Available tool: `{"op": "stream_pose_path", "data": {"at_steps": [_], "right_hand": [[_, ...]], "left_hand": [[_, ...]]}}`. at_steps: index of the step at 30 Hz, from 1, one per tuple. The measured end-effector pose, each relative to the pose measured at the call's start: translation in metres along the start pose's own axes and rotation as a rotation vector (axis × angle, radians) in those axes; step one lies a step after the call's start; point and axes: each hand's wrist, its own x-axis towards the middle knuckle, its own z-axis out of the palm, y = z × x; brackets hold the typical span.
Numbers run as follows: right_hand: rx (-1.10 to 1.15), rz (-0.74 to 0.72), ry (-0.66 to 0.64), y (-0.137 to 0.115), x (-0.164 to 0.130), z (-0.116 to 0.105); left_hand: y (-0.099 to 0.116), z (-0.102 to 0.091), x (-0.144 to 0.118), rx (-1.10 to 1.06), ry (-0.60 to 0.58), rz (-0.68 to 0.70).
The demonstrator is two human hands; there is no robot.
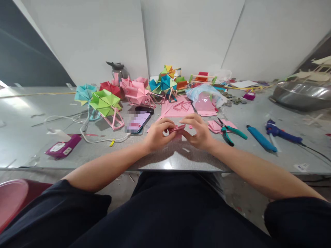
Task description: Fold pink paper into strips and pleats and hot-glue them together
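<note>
A small piece of folded pink paper is held just above the front of the metal table. My left hand pinches its left end between thumb and curled fingers. At its right end, my right hand has the thumb against the paper and the fingers arched over it. Behind my hands lie a pink paper sheet and pink triangular frames. Several pink paper pieces sit right of my right hand, partly under green-handled pliers.
A phone lies left of my hands, near a purple power strip with white cables. Several paper wheel models stand along the back. Rightward are a blue-handled tool, a glue gun and a steel bowl.
</note>
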Motion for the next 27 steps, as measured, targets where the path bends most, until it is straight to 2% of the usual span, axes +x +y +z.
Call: {"op": "stream_pose_path", "data": {"at_steps": [4, 8, 11, 15, 27], "right_hand": [[-0.129, -0.182, 0.017, -0.003, 0.002, -0.004], [-0.157, -0.232, 0.025, -0.01, 0.004, -0.007], [-0.118, -0.192, 0.028, -0.014, 0.004, -0.005], [0.054, -0.091, 0.058, -0.017, 0.004, -0.003], [0.236, 0.116, 0.208, -0.006, 0.008, -0.006]], "left_hand": [[0.002, 0.0, -0.001, 0.043, -0.034, 0.034], [0.004, 0.0, -0.002, 0.09, -0.057, 0.083], [0.005, 0.001, -0.002, 0.114, -0.047, 0.141], [0.005, 0.003, -0.002, 0.135, -0.003, 0.215], [0.003, -0.001, 0.0, 0.103, 0.017, 0.187]]}}
